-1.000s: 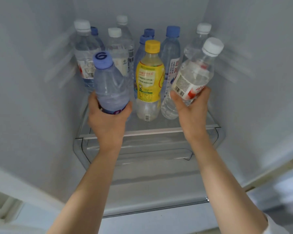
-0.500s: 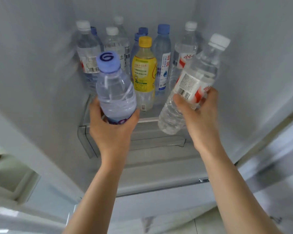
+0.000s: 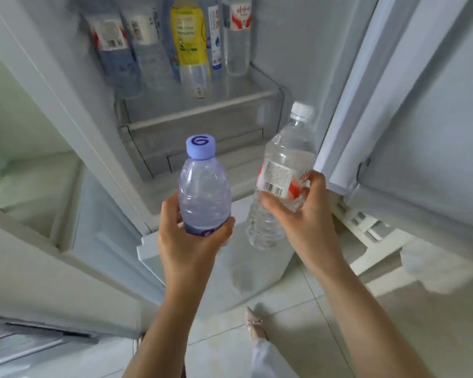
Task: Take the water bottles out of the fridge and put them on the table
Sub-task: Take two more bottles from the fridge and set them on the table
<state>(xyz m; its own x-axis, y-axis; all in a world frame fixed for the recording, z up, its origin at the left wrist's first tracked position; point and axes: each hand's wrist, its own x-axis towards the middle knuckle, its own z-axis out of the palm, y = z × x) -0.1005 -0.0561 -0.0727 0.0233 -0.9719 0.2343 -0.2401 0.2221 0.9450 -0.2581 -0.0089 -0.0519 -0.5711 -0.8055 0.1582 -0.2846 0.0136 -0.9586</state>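
Observation:
My left hand point(image 3: 186, 238) grips the lower part of a short clear bottle with a lilac cap point(image 3: 204, 186), held upright in front of the open fridge. My right hand point(image 3: 303, 214) grips a taller clear bottle with a white cap and red-and-white label point(image 3: 281, 173), tilted with its cap up and to the right. Both bottles are outside the fridge, above the floor. On the fridge shelf point(image 3: 202, 105) behind them stand several more bottles, among them a yellow-labelled one point(image 3: 190, 42); their caps are cut off by the top of the frame.
The fridge's left door point(image 3: 38, 241) and right door point(image 3: 421, 132) stand open on either side of my arms. A clear drawer point(image 3: 191, 137) sits under the shelf. Below is a pale tiled floor point(image 3: 298, 296), with my shoe point(image 3: 254, 323) on it.
Both hands have drawn their bottles back out of the fridge and down. My view has dropped, so the shelf bottles now sit at the top and the floor shows.

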